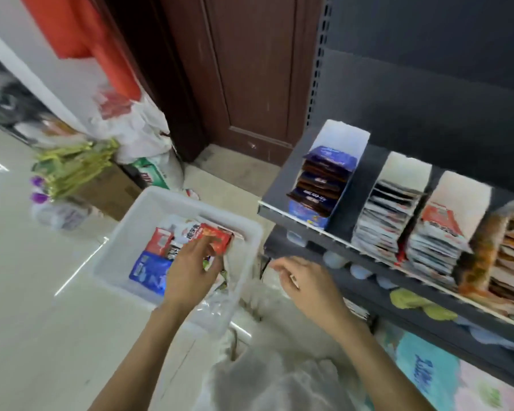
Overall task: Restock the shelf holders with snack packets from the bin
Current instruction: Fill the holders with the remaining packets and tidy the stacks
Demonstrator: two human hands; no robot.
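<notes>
Left hand [190, 271] is reaching into the white bin [131, 229] on the floor, fingers closing on a red packet [217, 234]; right hand [306, 280] is hovering empty, loosely curled, near the shelf's front edge [332, 237]; a loose pinch risks dropping packets.

Bin [122, 232]: open at the top; its floor is partly covered by loose packets [152, 269].
Gap between bin and shelf [279, 203]: bare floor is seen there.
Left holder [324, 185]: packed with packets up to its front.
Middle holders [389, 215]: filled; only the upright back cards are left exposed.
Floor left of the bin: crowded by a cardboard box [113, 191] and bags [131, 126].
</notes>
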